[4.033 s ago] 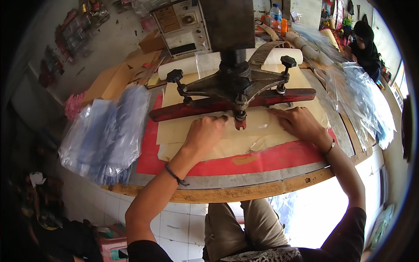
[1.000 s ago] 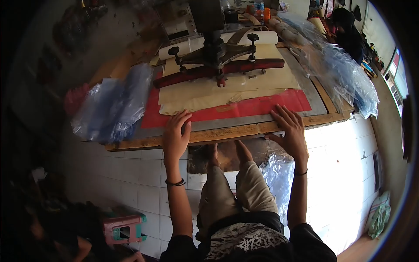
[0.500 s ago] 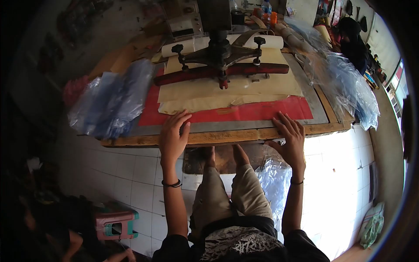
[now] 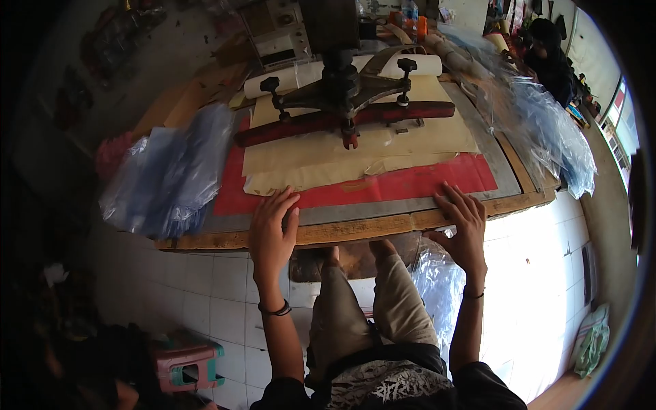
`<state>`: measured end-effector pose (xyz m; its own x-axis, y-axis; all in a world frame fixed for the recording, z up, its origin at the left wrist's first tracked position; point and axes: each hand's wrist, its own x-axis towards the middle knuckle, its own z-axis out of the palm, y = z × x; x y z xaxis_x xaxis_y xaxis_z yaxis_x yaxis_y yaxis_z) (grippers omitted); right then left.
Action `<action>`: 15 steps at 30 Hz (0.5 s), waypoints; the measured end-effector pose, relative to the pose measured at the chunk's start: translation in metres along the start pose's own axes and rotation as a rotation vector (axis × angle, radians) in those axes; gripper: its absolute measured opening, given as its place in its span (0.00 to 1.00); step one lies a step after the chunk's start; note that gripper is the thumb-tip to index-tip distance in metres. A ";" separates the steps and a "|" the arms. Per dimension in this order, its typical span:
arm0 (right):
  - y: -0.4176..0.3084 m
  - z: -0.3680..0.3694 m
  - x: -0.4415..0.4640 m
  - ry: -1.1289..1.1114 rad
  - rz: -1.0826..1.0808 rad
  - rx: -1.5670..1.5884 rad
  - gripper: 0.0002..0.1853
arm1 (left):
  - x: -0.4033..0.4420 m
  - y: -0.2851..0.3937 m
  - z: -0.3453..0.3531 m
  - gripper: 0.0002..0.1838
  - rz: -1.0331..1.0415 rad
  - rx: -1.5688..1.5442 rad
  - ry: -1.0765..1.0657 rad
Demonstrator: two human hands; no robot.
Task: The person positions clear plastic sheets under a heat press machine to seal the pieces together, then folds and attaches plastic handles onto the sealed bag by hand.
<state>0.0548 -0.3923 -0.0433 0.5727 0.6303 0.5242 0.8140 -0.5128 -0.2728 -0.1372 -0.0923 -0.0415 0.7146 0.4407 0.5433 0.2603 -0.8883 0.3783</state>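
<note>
My left hand (image 4: 273, 229) rests on the wooden front edge (image 4: 355, 230) of the work table, fingers on the grey border, holding nothing. Further right, my right hand (image 4: 463, 225) lies over the same edge with its fingers apart and nothing in them. Beyond both hands is a red sheet (image 4: 410, 186) with tan sheets (image 4: 307, 160) on top. Over the tan sheets stands a press with a long red bar (image 4: 301, 128) and black knobs; whether the bar touches them I cannot tell.
Clear plastic bags (image 4: 167, 181) are piled at the left, and more plastic (image 4: 547, 133) at the right. A control box (image 4: 277, 34) and a white roll (image 4: 294, 76) stand behind the press. A person (image 4: 547, 61) is at the back right. A stool (image 4: 188, 365) stands lower left.
Both hands have come back from the sheets under the red bar to the table's front edge. Over the last second they have stayed there while the camera view shifted slightly.
</note>
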 end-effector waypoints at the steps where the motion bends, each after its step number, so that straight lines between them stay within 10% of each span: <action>1: -0.001 0.000 0.000 -0.008 0.007 -0.005 0.40 | 0.001 0.000 0.000 0.13 -0.006 0.001 0.000; 15: 0.042 0.001 0.132 -0.337 -0.063 -0.074 0.23 | 0.109 -0.011 0.006 0.24 0.262 0.353 -0.525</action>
<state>0.1647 -0.3304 0.0137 0.5313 0.8129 0.2385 0.8466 -0.4998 -0.1828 -0.0584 -0.0352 0.0093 0.9799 0.1634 0.1141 0.1680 -0.9853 -0.0319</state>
